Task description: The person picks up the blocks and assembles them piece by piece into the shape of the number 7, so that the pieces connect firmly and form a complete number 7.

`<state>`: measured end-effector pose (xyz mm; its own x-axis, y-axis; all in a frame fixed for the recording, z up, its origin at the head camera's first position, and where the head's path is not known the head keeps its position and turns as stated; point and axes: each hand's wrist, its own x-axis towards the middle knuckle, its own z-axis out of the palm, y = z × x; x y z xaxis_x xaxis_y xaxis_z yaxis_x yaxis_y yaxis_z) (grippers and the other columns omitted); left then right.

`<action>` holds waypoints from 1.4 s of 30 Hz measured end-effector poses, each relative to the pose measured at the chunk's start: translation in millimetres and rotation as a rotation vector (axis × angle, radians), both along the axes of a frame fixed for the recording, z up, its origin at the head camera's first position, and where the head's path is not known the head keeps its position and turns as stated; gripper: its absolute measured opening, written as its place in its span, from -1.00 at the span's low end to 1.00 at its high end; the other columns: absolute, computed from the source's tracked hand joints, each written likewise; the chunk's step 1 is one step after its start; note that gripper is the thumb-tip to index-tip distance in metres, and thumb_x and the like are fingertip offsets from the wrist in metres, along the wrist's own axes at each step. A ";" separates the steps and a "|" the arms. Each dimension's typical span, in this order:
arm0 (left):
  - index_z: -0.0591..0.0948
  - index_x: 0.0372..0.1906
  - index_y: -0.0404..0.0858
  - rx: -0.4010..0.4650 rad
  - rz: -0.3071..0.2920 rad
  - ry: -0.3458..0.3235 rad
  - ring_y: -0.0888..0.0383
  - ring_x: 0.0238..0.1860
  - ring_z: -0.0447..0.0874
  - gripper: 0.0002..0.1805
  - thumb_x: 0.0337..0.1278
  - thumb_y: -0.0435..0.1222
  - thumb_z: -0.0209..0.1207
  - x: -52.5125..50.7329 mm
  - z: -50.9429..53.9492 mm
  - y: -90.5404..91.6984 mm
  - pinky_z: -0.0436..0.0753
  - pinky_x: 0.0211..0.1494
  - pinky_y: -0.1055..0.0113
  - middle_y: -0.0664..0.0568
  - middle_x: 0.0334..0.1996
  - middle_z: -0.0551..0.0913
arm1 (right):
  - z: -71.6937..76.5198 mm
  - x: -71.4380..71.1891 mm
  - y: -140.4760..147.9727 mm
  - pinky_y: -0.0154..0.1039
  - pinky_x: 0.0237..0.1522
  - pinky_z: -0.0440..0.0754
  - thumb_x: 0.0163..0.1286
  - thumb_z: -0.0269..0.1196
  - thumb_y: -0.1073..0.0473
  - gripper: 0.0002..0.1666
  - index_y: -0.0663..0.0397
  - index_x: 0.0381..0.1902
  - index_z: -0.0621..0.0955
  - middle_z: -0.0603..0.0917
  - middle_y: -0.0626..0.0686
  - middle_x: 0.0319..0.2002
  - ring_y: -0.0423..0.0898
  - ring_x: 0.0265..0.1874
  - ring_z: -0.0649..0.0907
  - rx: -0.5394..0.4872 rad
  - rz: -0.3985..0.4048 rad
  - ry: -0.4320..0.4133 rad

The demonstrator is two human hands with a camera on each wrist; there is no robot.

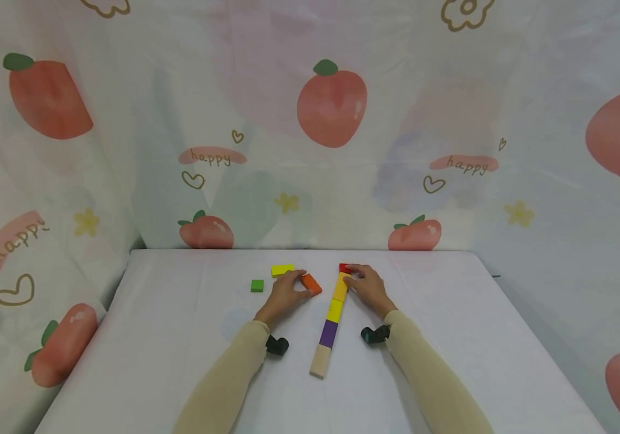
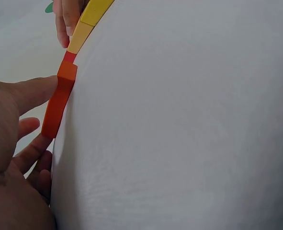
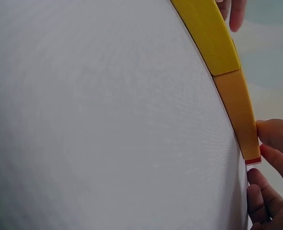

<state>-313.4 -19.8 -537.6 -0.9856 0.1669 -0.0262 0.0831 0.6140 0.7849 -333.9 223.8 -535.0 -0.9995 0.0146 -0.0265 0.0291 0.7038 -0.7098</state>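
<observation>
An orange block (image 1: pixel 312 284) is pinched between the thumb and a finger of my left hand (image 1: pixel 286 295), left of a row of blocks. That block looks tilted in the left wrist view. My right hand (image 1: pixel 368 289) is at the row's far end, fingertips touching the small red block (image 1: pixel 344 267) and the light orange block (image 1: pixel 340 288) from the right. Nearer me, the row continues with a yellow block (image 1: pixel 334 311), a purple block (image 1: pixel 328 334) and a plain wood block (image 1: pixel 320 361). Fingers partly cover the red block.
Beyond my left hand lie another yellow block (image 1: pixel 282 270) and a green block (image 1: pixel 257 286). A white cloth covers the table (image 1: pixel 440 361). Behind it hangs a fruit-patterned curtain (image 1: pixel 266 199), with more curtain at both sides.
</observation>
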 end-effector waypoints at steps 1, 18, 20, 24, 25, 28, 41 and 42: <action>0.45 0.35 -0.09 -0.005 0.001 0.004 -0.02 0.39 0.34 -0.36 0.15 -0.14 0.35 0.4 0.0 0.1 0.31 0.49 -0.01 0.00 0.32 0.49 | 0.1 0.1 -0.1 0.16 0.31 0.38 0.39 0.24 -0.01 -0.46 -0.09 0.30 0.52 0.49 0.13 0.28 0.16 0.24 0.46 0.002 0.001 0.000; 0.57 0.21 -0.03 -0.102 0.006 0.048 0.01 0.09 0.43 -0.50 0.14 -0.12 0.35 2.1 0.1 -0.8 0.53 0.22 0.08 -0.04 0.04 0.53 | 0.1 1.5 0.0 0.18 0.34 0.35 0.40 0.22 -0.05 -0.45 -0.15 0.33 0.50 0.46 0.11 0.31 0.16 0.27 0.43 -0.012 0.004 -0.020; 0.57 0.15 -0.04 -0.100 0.011 0.044 0.02 0.08 0.43 -0.55 0.14 -0.13 0.35 2.3 0.5 -1.0 0.53 0.22 0.10 -0.02 0.02 0.53 | 0.2 1.6 -0.4 0.19 0.34 0.35 0.40 0.22 -0.05 -0.44 -0.16 0.33 0.49 0.45 0.11 0.32 0.16 0.27 0.43 -0.011 0.003 -0.025; 0.57 0.03 -0.10 -0.080 0.001 0.047 0.04 0.07 0.45 -0.63 0.12 -0.18 0.37 2.8 0.9 -2.5 0.51 0.25 0.10 0.00 -0.01 0.55 | 0.0 1.7 -1.0 0.19 0.34 0.35 0.41 0.22 -0.05 -0.45 -0.16 0.33 0.49 0.45 0.11 0.33 0.16 0.27 0.42 -0.007 0.001 -0.021; 0.57 0.00 -0.13 -0.072 -0.005 0.053 0.04 0.06 0.45 -0.64 0.11 -0.20 0.37 3.0 0.7 -3.1 0.51 0.25 0.09 0.00 -0.03 0.56 | -0.2 1.8 -1.0 0.19 0.34 0.35 0.41 0.21 -0.05 -0.45 -0.16 0.33 0.49 0.45 0.11 0.33 0.16 0.27 0.42 -0.005 0.000 -0.020; 0.57 -0.05 -0.16 -0.049 -0.020 0.065 0.03 0.03 0.46 -0.67 0.10 -0.23 0.38 3.7 -0.2 -5.0 0.50 0.24 0.09 0.00 -0.09 0.58 | -0.9 1.7 -0.4 0.18 0.34 0.35 0.40 0.21 -0.05 -0.44 -0.15 0.33 0.50 0.45 0.12 0.32 0.16 0.27 0.43 -0.003 0.001 -0.016; 0.62 0.02 -0.16 -0.040 -0.011 0.038 0.01 0.19 0.46 -0.66 0.11 -0.27 0.37 6.7 2.2 -4.9 0.42 0.40 0.04 0.01 0.01 0.62 | -0.1 1.8 -1.2 0.19 0.32 0.36 0.39 0.23 -0.04 -0.45 -0.13 0.32 0.51 0.46 0.13 0.31 0.16 0.26 0.44 -0.004 -0.013 -0.011; 0.62 0.02 -0.16 -0.035 -0.010 0.038 0.01 0.19 0.46 -0.66 0.11 -0.28 0.37 6.7 2.3 -5.1 0.42 0.39 0.04 0.01 0.01 0.62 | -0.1 1.4 -1.1 0.19 0.33 0.36 0.39 0.23 -0.04 -0.45 -0.13 0.32 0.51 0.46 0.13 0.31 0.16 0.26 0.44 -0.003 -0.015 -0.010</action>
